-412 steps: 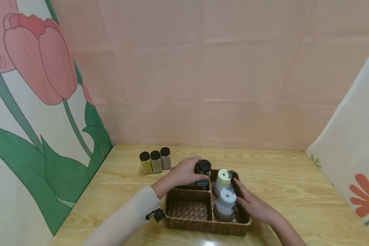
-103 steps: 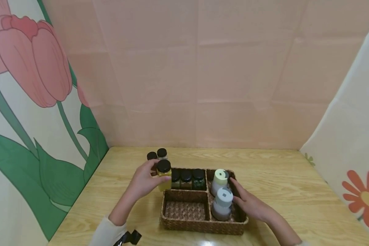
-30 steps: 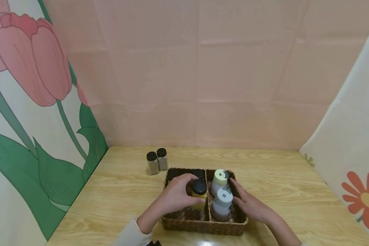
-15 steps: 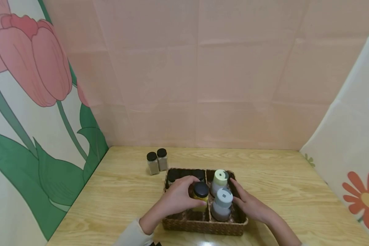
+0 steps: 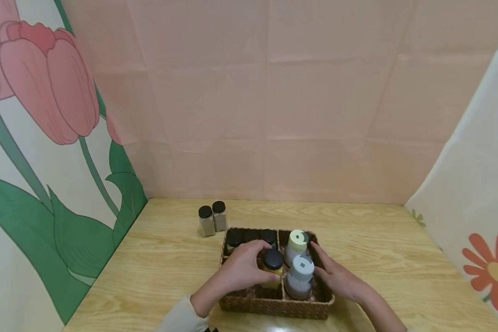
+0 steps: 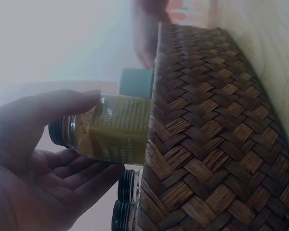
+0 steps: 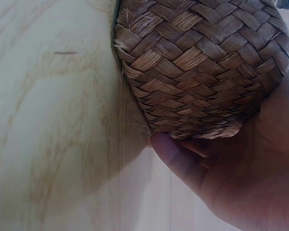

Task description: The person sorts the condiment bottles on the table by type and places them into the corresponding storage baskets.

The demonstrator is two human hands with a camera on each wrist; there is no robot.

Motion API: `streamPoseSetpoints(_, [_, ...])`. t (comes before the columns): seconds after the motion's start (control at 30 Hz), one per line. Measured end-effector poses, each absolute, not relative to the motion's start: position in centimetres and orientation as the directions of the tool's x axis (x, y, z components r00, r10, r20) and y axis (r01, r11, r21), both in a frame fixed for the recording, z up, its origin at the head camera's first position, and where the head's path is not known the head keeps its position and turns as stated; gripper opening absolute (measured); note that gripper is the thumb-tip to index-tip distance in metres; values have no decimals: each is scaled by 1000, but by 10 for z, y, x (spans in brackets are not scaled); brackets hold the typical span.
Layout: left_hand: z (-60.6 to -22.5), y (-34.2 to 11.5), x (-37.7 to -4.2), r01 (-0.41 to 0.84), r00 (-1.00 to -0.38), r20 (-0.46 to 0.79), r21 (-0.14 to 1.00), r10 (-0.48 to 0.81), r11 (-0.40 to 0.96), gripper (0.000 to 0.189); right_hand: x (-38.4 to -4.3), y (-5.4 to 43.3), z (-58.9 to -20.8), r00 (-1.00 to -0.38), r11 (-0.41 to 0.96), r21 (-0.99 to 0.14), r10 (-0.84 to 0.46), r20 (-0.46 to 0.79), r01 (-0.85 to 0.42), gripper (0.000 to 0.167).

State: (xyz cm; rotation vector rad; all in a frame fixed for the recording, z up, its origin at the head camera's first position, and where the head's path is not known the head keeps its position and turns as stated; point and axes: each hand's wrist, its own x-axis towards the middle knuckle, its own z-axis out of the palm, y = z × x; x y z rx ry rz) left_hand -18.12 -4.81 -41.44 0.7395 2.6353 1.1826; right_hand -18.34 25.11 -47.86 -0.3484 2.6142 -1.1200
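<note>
My left hand (image 5: pixel 242 267) pinches a spice jar of yellow powder (image 6: pixel 118 127) by its sides, thumb opposite fingers. Its black lid stands uppermost. The jar is upright, low inside the front-left compartment of a brown woven basket (image 5: pixel 274 305), close to the divider; the basket's wall hides its base in the left wrist view. My right hand (image 5: pixel 338 276) holds the basket's right side, fingers against the outer weave (image 7: pixel 192 67) in the right wrist view. Black-lidded jars (image 5: pixel 234 237) fill the back-left compartment, partly behind my left hand.
A bottle with a pale yellow cap (image 5: pixel 297 240) and one with a pale blue cap (image 5: pixel 302 268) stand in the right compartment. Two black-lidded jars of greyish powder (image 5: pixel 207 225) stand on the wooden table (image 5: pixel 162 249), behind and left of the basket.
The yellow jar went from beside the basket's left edge to the front-left compartment; over the last second it has sunk slightly. Earlier, my left hand held a dark jar at the back-left compartment.
</note>
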Motion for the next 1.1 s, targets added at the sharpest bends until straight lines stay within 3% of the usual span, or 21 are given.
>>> streamPoseSetpoints(1.1, [-447, -44, -192, 395, -812, -28, 708, 583, 585, 50, -184, 251, -481, -938, 676, -728, -315, -144, -115, 71])
